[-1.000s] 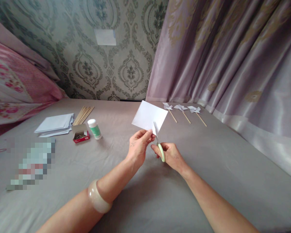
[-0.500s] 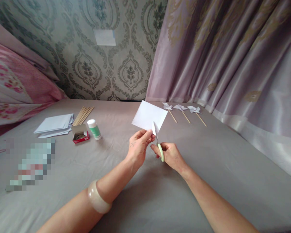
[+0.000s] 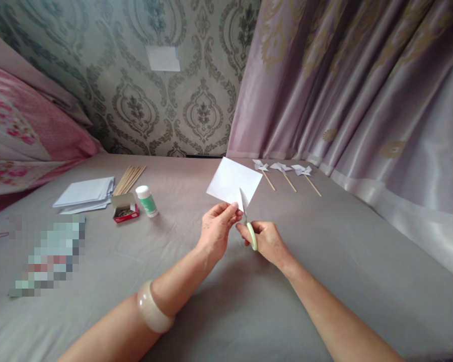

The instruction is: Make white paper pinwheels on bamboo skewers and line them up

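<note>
Between thumb and fingers, my left hand (image 3: 218,224) pinches the lower corner of a white sheet of paper (image 3: 232,181), which is held up above the grey cloth. My right hand (image 3: 266,240) grips scissors (image 3: 251,235) by their pale green handles, just below and to the right of the left fingertips. The blades overlap the paper near its lower corner and point up into the sheet. Some of the right fingers are hidden behind the handle and the hand.
Left on the grey cloth (image 3: 181,322) are stacked paper sheets (image 3: 83,192), wooden sticks (image 3: 130,179), a red box (image 3: 126,213) of small metal pieces, a glue stick (image 3: 147,202) and a blurred-out flat item (image 3: 53,256). Three paper pinwheels (image 3: 281,168) lie at the back right, before the curtain (image 3: 305,100).
The paper, both hands and the scissors have shifted very slightly to the right. The blades stay at the paper's lower corner, and the things on the cloth keep their places.
</note>
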Available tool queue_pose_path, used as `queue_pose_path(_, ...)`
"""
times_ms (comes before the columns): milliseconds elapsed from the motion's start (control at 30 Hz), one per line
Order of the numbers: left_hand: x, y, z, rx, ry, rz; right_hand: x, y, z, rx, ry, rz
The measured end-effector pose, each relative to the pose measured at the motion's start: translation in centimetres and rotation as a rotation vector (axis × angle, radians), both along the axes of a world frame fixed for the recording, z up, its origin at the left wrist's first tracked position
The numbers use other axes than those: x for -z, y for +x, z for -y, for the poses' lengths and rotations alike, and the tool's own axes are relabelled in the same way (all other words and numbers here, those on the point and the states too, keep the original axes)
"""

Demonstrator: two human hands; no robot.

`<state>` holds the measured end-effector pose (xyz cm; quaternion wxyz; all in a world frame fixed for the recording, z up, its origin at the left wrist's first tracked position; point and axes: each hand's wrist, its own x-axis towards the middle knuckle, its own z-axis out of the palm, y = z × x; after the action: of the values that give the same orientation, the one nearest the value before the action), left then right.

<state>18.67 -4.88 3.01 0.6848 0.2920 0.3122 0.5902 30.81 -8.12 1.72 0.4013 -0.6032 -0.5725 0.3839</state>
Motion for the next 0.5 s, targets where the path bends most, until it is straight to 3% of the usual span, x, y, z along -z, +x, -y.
queue_pose_path(500, -0.27, -0.01, 0.13, 0.010, -0.028, 0.021, -0.22, -0.03, 0.11, 0.001, -0.004, -0.004)
